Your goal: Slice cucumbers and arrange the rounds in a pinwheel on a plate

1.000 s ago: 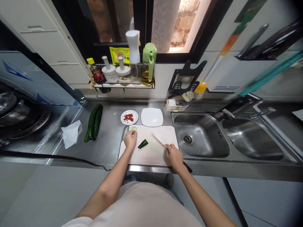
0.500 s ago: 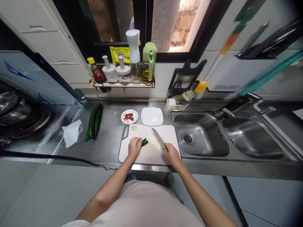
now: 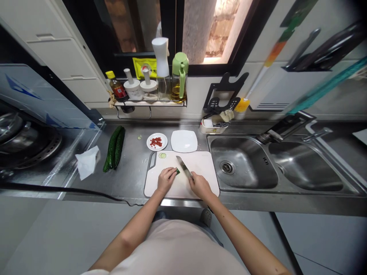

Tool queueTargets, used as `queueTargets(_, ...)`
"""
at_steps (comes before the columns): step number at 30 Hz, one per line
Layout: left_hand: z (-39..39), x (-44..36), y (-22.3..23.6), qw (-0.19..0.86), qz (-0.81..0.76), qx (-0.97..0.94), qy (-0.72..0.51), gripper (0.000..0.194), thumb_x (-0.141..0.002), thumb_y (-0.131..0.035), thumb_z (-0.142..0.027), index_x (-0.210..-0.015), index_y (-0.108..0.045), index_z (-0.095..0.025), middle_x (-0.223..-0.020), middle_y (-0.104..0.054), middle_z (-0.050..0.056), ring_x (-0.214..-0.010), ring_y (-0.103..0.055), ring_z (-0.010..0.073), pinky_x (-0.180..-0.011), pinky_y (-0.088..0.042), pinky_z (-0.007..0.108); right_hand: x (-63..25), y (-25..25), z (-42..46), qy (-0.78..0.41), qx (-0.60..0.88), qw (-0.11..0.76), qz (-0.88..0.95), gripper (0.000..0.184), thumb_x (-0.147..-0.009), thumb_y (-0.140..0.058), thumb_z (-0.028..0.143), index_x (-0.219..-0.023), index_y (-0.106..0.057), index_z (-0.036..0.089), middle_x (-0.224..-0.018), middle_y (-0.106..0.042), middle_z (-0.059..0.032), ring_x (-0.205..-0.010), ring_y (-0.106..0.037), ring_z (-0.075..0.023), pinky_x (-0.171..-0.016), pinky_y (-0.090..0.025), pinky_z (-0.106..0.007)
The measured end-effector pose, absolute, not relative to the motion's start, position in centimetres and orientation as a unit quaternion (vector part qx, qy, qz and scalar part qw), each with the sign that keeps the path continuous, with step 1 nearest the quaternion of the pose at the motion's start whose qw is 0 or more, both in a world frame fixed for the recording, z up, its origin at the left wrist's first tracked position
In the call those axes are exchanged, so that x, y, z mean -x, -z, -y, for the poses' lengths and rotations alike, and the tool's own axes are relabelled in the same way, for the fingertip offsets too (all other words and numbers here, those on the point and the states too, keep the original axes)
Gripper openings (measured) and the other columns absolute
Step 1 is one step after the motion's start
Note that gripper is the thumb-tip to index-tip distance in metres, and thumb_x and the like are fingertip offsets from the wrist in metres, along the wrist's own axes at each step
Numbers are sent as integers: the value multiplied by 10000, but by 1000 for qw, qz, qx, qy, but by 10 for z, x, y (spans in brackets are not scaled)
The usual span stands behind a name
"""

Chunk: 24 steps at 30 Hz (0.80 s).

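Note:
My left hand (image 3: 166, 180) is closed over a short piece of cucumber (image 3: 177, 171) on the white cutting board (image 3: 183, 191); only the piece's right end shows past the fingers. In my right hand (image 3: 200, 185) is a knife (image 3: 184, 166), its blade slanting up and left just beside the cucumber's exposed end. Whether blade and cucumber touch, I cannot tell. Thin cucumber slices (image 3: 162, 156) lie at the board's upper left corner. Beyond the board stand a small white plate of chopped red pieces (image 3: 156, 142) and a white squarish plate (image 3: 184, 141).
Two whole cucumbers (image 3: 114, 149) and a crumpled white tissue (image 3: 87, 162) lie on the steel counter to the left, near the stove (image 3: 28, 141). A double sink (image 3: 243, 164) borders the board on the right. Bottles and jars stand on a wall rack (image 3: 149, 102).
My left hand has come from the slices at the board's corner down onto the cucumber piece and taken hold of it. My right hand has brought the knife left, beside it.

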<state>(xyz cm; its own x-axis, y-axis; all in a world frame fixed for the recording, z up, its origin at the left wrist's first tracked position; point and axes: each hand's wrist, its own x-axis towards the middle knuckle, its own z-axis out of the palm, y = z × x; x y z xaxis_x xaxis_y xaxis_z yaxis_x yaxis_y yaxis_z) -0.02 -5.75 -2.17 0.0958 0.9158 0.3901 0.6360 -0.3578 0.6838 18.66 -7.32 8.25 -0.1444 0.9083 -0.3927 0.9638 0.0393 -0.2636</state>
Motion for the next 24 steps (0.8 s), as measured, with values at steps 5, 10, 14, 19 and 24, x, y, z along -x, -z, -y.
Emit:
queueTargets(5,57,0,23,172,-531,-739,-376,247,-907,-511,-304,-1080,-680,-255,-1017,-681,61,-966,-615,167,-887,-508,347,-177,-90,72,230,-637,100,-729,265,-965,-305,252,-1153,-476,177,-985,-666,-114,-915,-626,-202,-718,-355,-260)
queueTargets(10,57,0,23,160,-528,-745,-375,250,-910,-503,-291,-1086,-677,-253,-1002,-674,59,-946,-609,161,-862,-507,325,-171,-92,72,231,-625,113,-737,263,-957,-294,216,-1130,-483,159,-980,-665,-126,-925,-629,-210,-728,-374,-267)
queueTargets(14,57,0,25,155,-524,-748,-377,250,-912,-498,-280,-1086,-673,-247,-1000,-668,59,-947,-604,159,-865,-502,325,-169,-89,73,238,-624,117,-735,270,-949,-296,199,-1142,-478,150,-993,-664,-132,-933,-629,-218,-730,-384,-276)
queueTargets(19,56,0,25,158,-524,-748,-376,249,-912,-496,-277,-1084,-673,-243,-1009,-669,59,-933,-602,160,-854,-503,328,-167,-89,74,243,-622,122,-734,275,-946,-300,206,-1146,-481,151,-994,-661,-135,-946,-627,-222,-726,-394,-276)
queueTargets(24,57,0,23,164,-526,-747,-372,260,-914,-488,-276,-1098,-669,-244,-1015,-670,63,-938,-603,165,-858,-504,339,-167,-90,75,238,-620,121,-738,280,-942,-298,197,-1148,-483,150,-988,-662,-133,-947,-629,-220,-725,-400,-273)
